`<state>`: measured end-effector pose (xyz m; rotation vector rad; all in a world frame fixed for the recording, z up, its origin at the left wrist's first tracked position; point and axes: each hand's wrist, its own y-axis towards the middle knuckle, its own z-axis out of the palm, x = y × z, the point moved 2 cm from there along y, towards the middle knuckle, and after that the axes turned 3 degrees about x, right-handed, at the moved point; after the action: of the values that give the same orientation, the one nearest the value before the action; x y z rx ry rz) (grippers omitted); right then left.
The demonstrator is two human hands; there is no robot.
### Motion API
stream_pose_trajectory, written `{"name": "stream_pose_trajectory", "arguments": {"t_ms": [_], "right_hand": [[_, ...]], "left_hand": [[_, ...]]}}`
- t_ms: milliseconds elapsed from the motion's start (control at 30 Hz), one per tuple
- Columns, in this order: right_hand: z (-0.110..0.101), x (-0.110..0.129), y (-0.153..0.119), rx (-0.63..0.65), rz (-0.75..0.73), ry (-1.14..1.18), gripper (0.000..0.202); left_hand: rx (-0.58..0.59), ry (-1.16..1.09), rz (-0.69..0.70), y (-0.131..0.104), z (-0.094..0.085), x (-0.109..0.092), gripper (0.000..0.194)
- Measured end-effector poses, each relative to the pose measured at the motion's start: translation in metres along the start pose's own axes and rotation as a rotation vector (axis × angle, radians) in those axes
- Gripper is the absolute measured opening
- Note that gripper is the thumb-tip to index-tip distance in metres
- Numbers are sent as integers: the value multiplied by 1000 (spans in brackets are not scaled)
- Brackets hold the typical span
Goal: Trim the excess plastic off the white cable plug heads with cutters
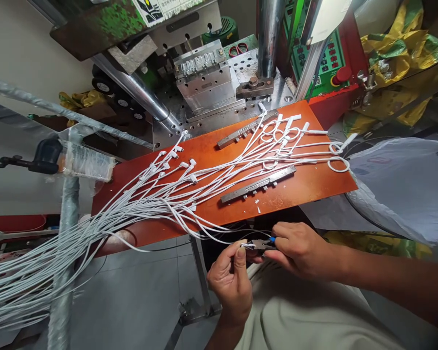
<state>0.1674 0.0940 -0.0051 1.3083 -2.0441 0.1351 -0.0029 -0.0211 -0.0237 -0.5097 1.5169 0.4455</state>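
Left hand [231, 278] tight on probably a white cable end [247, 246], right hand [302, 249] around pliers [262, 244]

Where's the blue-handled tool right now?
In the head view, the blue-handled tool is low, right of centre, in the right hand, beside the left hand, below the orange board.

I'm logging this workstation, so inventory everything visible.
Board: one, orange, centre
Cables: many, white, across board and leftward
Metal bars: two, grey, on board
Mould block: one, silver, behind board
Press columns: two, silver, flanking block
Scissors: one, red-handled, upper centre
Control panel: one, green, upper right
Bags: several, yellow-green, upper right
Plastic bag: one, whitish, right
Wrapped post: one, grey, left
Pliers: one, dark and blue, lower centre
Left hand: one, pinching white cable
Right hand: one, gripping pliers
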Motion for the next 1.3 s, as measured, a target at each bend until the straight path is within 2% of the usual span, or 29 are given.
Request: {"name": "stream_pose_trajectory", "arguments": {"t_ms": [133, 233, 333, 467, 667, 933, 1133, 1300], "right_hand": [[-7, -6, -3, -58, 113, 162, 53], [-11, -10, -6, -35, 169, 80, 51], [-10, -6, -8, -4, 105, -57, 53], [-6, 2, -6, -34, 64, -186, 51], [-4, 6, -2, -39, 73, -220, 50], [-17, 0, 0, 91, 155, -26, 58], [-23, 3, 1, 72, 107, -55, 56], [-23, 4, 3, 61, 63, -90, 52]], "left_hand": [[-1, -107, -74, 5, 3, -1, 15], [-18, -174, -104, 8, 2, 0, 17], [-13, -169, -88, 9, -1, 4, 17], [-50, -133, -64, 5, -2, 7, 19], [-85, -109, -26, 3, 0, 8, 16], [52, -182, -29, 11, -1, 7, 15], [38, -121, 28, 10, -6, 11, 14], [92, -58, 63, 9, -10, 13, 17]]}}
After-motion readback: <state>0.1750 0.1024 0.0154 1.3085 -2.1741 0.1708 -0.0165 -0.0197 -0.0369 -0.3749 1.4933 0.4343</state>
